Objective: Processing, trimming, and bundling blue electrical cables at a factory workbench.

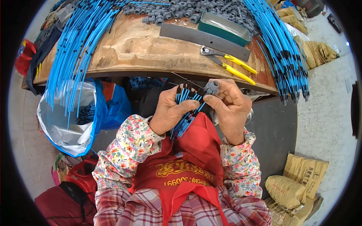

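My left hand [174, 109] is closed round a bundle of thin blue tubes [185, 121] with black ends. The bundle slants down over my red apron. Close beside the black ends, my right hand [230, 103] pinches a grey plastic fitting [212, 87] between thumb and fingers. Thin dark strands stick out near the fitting, and I cannot make out what they belong to. Both hands meet just in front of the table edge. On the table, pliers with yellow handles [237, 69] lie nearest to my right hand.
The wooden table [139, 49] carries a heap of grey fittings [177, 9], a green tray [224, 29] and a flat grey metal bar [203, 41]. Blue tubes [81, 49] overhang at left, more tubes [281, 49] at right. A white-lined blue bag [68, 130] stands below left; sacks [286, 192] lie lower right.
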`<state>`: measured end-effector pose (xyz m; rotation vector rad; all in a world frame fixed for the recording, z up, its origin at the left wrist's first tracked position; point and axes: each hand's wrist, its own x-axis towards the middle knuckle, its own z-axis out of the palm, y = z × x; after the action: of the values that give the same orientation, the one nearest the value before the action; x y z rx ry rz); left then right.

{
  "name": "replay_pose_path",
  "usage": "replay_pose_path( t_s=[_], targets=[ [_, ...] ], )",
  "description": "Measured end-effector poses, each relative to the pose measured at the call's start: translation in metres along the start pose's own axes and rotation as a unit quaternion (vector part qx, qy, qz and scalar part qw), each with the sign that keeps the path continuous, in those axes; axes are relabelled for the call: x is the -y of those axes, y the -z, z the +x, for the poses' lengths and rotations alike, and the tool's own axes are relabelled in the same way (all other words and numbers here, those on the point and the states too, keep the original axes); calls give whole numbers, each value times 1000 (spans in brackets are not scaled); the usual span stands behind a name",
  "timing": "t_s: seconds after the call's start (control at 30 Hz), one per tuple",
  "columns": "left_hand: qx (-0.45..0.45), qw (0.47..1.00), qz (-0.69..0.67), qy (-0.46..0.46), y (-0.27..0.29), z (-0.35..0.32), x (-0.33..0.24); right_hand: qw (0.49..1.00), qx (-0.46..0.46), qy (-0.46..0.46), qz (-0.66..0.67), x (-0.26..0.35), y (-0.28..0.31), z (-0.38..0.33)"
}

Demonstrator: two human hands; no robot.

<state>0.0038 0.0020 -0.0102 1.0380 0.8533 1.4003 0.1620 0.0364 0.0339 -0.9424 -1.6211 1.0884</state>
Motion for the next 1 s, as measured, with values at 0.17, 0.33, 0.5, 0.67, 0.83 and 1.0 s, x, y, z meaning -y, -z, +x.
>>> replay_pose_path(
  t_s=[0.17,0.33,0.5,0.67,0.83,1.0],
  targets=[
    [12,999,-5,-39,2,-1,4,996,-20,43,73,-14,-5,-2],
    [-5,993,65,-96,0,-2,7,994,-36,43,93,-14,-5,-5],
    [-46,980,144,-131,-7,-2,2,996,-30,33,80,-13,-3,-4],
    [-35,981,146,-126,-8,0,2,996,-15,41,75,-13,0,-2],
    [-32,980,156,-117,-10,0,-1,996,11,67,50,-12,0,0],
    [-34,976,175,-124,-10,-1,2,998,7,60,-12,-8,0,-4]
  ],
)
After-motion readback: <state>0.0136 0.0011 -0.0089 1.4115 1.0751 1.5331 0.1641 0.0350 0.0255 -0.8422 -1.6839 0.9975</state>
